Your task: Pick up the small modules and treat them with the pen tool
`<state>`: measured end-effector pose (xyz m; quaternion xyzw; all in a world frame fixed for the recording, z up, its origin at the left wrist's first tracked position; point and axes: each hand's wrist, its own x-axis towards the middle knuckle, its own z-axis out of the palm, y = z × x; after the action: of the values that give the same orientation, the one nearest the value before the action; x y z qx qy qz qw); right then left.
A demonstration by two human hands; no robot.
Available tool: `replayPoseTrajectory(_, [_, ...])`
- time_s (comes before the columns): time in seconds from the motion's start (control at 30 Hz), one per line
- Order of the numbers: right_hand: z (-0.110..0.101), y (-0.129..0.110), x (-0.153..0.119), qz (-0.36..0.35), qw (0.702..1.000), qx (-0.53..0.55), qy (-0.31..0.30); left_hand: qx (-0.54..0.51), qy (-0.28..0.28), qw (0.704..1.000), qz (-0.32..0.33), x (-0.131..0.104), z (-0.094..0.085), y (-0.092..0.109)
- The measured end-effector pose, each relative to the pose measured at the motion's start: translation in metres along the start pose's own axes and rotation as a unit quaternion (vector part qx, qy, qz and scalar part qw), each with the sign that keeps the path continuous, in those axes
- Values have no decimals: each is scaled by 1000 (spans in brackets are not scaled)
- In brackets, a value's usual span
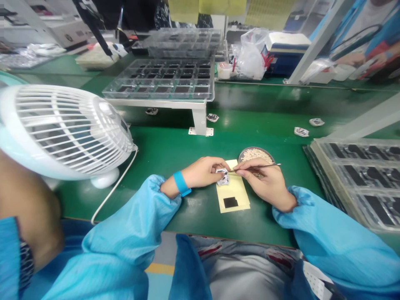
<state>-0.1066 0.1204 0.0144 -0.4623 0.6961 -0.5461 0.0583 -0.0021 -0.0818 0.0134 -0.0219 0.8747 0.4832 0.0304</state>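
Between the thumb and fingers of my left hand (204, 171) is a small white plastic part (223, 178) with dark markings. My right hand (264, 181) pinches a thin dark pair of tweezers (271, 166), whose tip reaches the part's upper edge. Both hands are above a yellow paper pad (225, 196), on which a black rectangular piece (230, 202) lies near the lower end. Just behind my right hand stands a round dish (256, 155) full of small pale pieces, partly covered by the fingers.
A white fan (65, 129) stands at left, its cord (117, 185) running over the green table (175, 146). Clear trays with black pieces sit on a raised shelf (168, 79) and at right (368, 179). Several white parts (301, 131) lie farther back. Another person (371, 46) is beyond.
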Motion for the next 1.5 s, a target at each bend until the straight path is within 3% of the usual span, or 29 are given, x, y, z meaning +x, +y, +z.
replayPoseTrajectory(0.13, [-2,0,-1,58,996,61,4,14,-2,1000,0,0,0,0])
replayPoseTrajectory(0.23, [-5,4,-1,95,994,48,-34,24,-6,1000,-5,0,-2,2])
replayPoseTrajectory(0.47, [-8,5,2,48,992,-45,-108,72,-108,991,35,-8,-6,19])
replayPoseTrajectory(0.63, [-11,4,1,35,992,-56,-107,132,-88,987,30,-11,-1,25])
replayPoseTrajectory(0.93, [-15,11,-1,72,994,-16,-86,134,-94,987,-2,-9,-1,26])
replayPoseTrajectory(1.13, [-17,0,-1,7,999,-4,-40,133,-85,987,-12,-9,-1,27])
replayPoseTrajectory(1.33, [-9,-6,-4,-68,991,10,-116,119,-68,991,-14,-9,-1,26])
replayPoseTrajectory(1.5, [-4,-5,-4,-93,988,-9,-120,111,-65,992,-5,-10,-1,25])
